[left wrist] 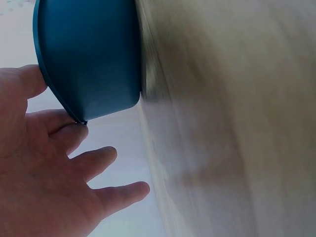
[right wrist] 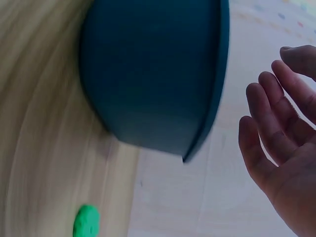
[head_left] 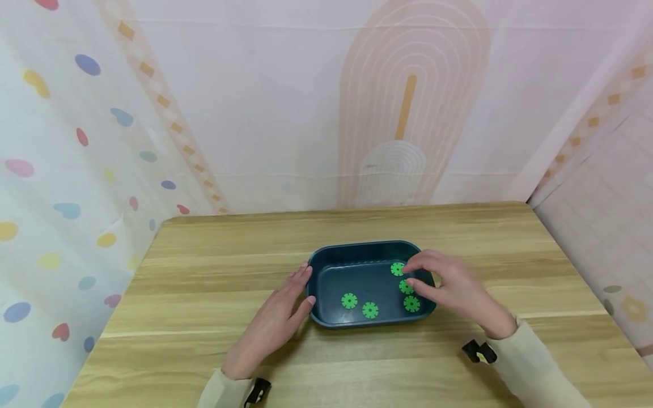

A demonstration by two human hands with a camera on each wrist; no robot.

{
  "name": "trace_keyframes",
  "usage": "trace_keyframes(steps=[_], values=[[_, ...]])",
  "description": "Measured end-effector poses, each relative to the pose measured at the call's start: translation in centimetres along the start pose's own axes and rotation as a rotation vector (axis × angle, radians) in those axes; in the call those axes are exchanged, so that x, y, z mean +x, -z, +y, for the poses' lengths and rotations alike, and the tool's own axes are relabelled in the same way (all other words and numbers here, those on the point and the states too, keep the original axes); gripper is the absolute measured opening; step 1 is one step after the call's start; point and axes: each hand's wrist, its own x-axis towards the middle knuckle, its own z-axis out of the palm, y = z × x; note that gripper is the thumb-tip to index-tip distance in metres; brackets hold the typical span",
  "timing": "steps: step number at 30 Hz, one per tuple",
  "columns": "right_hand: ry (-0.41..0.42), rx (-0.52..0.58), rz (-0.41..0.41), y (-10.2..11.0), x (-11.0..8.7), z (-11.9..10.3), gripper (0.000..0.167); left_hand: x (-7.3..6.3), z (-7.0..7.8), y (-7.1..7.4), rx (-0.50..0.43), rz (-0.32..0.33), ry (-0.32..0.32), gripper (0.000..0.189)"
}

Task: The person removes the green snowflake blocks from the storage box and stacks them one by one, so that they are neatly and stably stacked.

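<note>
A dark blue rectangular tray [head_left: 331, 326] stands on the wooden table. On its floor lie several flat, green, notched discs, among them a front disc [head_left: 370, 310], a left disc [head_left: 349, 301] and a back disc [head_left: 397, 269]. My left hand [head_left: 275, 320] rests against the tray's left end, thumb and fingertips at the rim; in the left wrist view its other fingers [left wrist: 121, 197] stretch out free. Over the right end hovers my right hand [head_left: 454, 286], thumb and fingers apart with nothing between them. The fingertips overlap two discs in the head view.
Another green piece [right wrist: 86, 222] lies on the table beside the tray in the right wrist view. The wooden table [head_left: 229, 238] reaches back to a patterned curtain [head_left: 280, 113], with more cloth hanging at both sides. Black straps sit at both sleeves.
</note>
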Motion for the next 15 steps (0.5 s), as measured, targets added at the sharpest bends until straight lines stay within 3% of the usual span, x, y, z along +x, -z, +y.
trace_keyframes(steps=[4, 11, 15], values=[[-0.007, 0.018, -0.05, -0.9, 0.7, -0.7, 0.02, -0.1, 0.1, 0.1, 0.005, 0.01, -0.008, 0.061], [-0.106, 0.139, -0.181, -2.9, 1.6, -2.0, 0.02, -0.2, 0.3, 0.4, 0.002, -0.008, 0.0, 0.062], [-0.112, 0.143, -0.244, -4.1, 2.1, -2.5, 0.022, -0.1, 0.3, 0.3, -0.006, -0.022, 0.011, 0.063]])
